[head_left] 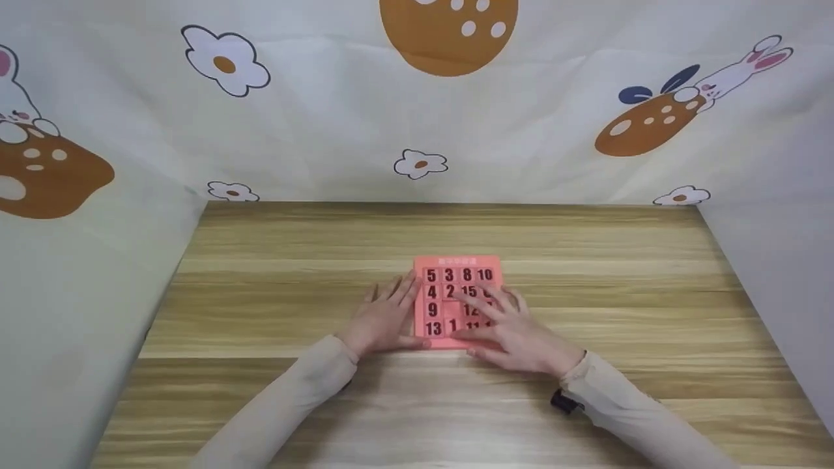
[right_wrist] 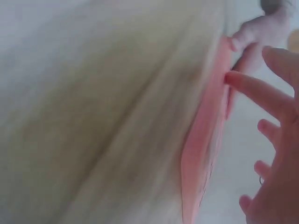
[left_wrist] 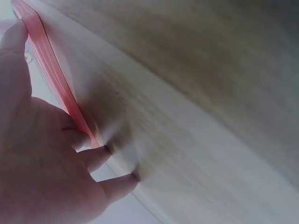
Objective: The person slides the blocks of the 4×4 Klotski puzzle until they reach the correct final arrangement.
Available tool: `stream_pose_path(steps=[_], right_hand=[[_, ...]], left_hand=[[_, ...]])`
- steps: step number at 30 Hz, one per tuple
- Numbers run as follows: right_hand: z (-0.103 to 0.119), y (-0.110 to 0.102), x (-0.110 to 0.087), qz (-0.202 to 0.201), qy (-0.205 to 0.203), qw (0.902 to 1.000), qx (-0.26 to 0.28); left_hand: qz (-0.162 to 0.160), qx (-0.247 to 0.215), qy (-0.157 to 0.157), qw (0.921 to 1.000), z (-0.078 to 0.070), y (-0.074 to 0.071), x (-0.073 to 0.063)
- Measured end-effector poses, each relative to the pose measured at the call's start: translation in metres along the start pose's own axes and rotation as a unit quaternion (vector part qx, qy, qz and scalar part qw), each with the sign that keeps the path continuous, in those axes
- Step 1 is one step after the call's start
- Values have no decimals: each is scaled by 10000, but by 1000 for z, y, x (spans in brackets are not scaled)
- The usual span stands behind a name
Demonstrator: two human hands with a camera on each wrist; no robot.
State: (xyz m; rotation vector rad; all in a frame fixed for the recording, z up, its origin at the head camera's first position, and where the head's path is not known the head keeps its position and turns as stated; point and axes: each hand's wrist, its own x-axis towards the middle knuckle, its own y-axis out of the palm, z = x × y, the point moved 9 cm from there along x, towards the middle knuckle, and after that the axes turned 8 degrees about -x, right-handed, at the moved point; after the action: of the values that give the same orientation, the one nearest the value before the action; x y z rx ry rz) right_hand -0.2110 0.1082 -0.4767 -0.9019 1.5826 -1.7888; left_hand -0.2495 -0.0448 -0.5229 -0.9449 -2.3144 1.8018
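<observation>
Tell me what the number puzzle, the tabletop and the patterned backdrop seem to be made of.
Number puzzle: probably plastic, smooth; pale highlights run along its pink edge in the left wrist view.
Tabletop: wood or printed laminate, softly glossy; streaked grain shows.
Patterned backdrop: likely thin printed fabric, mostly matte, judging by faint creases.

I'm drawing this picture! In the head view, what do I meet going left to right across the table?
Left sleeve → left hand → pink number puzzle → right hand → right sleeve.
</observation>
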Motion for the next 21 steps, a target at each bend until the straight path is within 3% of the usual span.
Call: stream_pose_path(steps=[5, 8, 15, 21], right_hand=[[-11, 5, 3, 54, 467, 9986, -254], [-12, 6, 1, 34, 373, 9991, -196], [-16, -6, -14, -544, 275, 9981, -49], [-8, 4, -14, -95, 103, 9999, 89]], left_hand=[[30, 12, -25, 10000, 0, 0, 1], [64, -13, -60, 10000, 0, 1, 1], [88, -139, -85, 9998, -1, 0, 2], [105, -193, -84, 9997, 0, 1, 2]])
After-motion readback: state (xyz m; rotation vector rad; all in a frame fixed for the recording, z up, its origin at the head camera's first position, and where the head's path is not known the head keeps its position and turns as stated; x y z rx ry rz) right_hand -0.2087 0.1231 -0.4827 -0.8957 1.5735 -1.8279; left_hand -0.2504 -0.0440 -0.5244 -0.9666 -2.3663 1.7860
